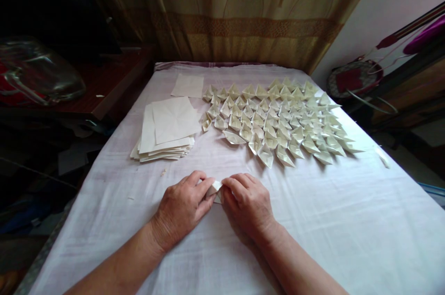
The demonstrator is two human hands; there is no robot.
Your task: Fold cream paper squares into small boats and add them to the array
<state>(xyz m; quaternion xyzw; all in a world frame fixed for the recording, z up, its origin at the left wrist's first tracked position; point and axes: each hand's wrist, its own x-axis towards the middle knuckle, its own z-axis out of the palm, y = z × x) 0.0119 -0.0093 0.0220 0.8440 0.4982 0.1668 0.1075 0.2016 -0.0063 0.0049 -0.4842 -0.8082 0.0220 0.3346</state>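
Between my two hands is a small piece of folded white paper (216,187), partly covered by the fingers. My left hand (186,200) pinches its left side, thumb and forefinger closed on it. On the other side my right hand (248,200) grips the paper with its fingertips. Both hands rest low over the cloth at the near middle of the table. Beyond them, to the right, stand many folded paper boats (269,121) in close rows. A stack of square paper sheets (175,121) lies beyond my left hand.
A white cloth (330,221) covers the table. One loose sheet (187,85) lies behind the stack. Small paper scraps (163,172) are on the cloth. At the left, a clear jar (41,72) sits on a dark red desk (118,82). A patterned curtain (243,17) hangs behind.
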